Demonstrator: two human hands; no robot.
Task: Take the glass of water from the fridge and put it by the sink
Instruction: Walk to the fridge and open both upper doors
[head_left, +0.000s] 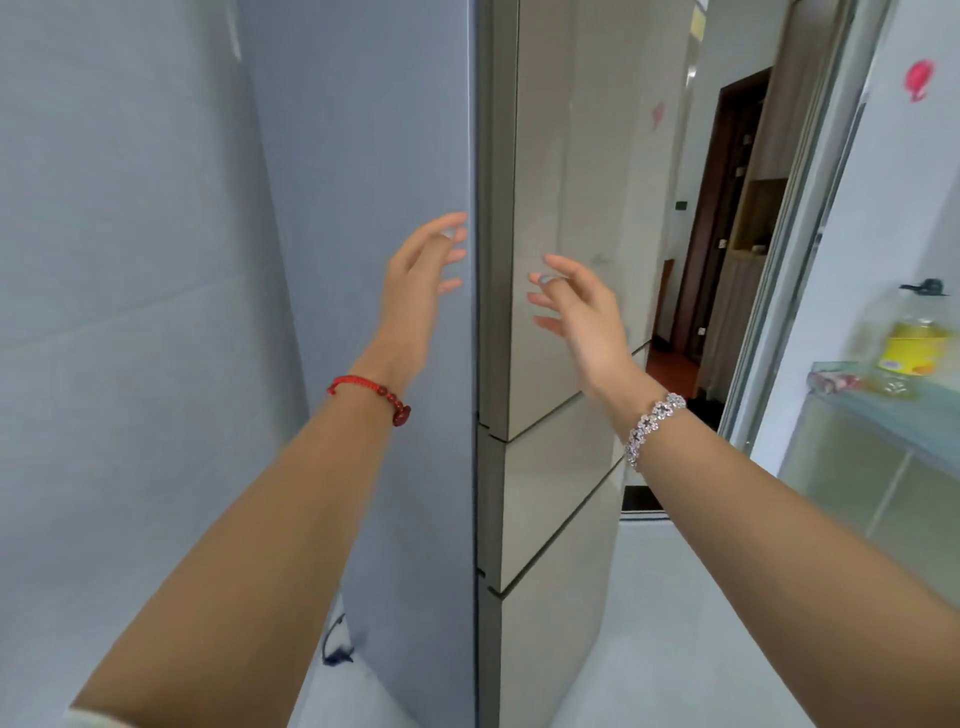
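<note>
In the head view, a tall fridge (550, 312) stands upright in front of the person, seen from its corner, with its long axis vertical. Its grey side panel (363, 260) faces left and its glossy front doors face right. All the doors are closed, so the glass of water is not visible; I cannot tell where it stands inside.

The left hand (421, 275) is raised before the side panel, close to the vertical front edge of the fridge, and its fingers (451, 236) are spread apart and hold nothing. The right hand (582, 306) is raised before the upper door, also empty, with the fingers (545, 299) apart and slightly bent. Whether either hand touches the fridge is not clear. A red string bracelet (371, 392) is on the left wrist and a silver bracelet (652, 423) on the right.

To the right of the fridge there is open room: a doorway (727, 223) and a sliding door frame (795, 234). At the far right, a tabletop (893, 410) carries a yellow oil bottle (911, 343). A pale wall (130, 260) closes the left side.
</note>
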